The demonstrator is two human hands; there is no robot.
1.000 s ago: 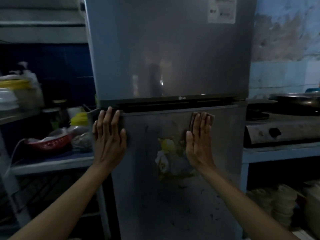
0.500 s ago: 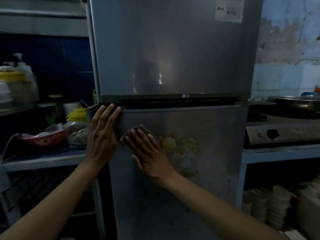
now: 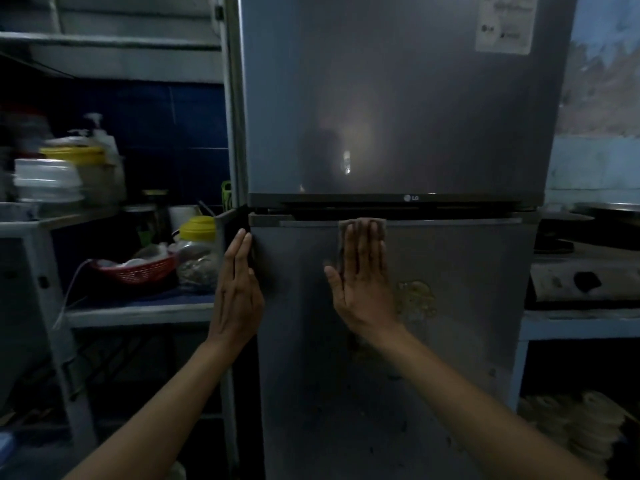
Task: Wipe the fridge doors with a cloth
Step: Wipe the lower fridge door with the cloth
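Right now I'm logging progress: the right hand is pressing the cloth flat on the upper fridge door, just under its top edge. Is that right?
Not quite. The head view shows the right hand pressing the cloth flat on the lower door, just under its top edge, not on the upper door.

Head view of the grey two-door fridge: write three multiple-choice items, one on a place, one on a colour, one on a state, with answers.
1. Where is the small grey cloth?
A. top of the lower door
B. upper door
C. shelf

2. What colour is the lid of the clear plastic jar?
A. red
B. yellow
C. blue

3. How does the right hand lie?
A. fist
B. pinching
C. flat, fingers straight

A: the cloth sits just under the door gap.
B: the lid shows yellow.
C: straight fingers press the cloth on the lower door.
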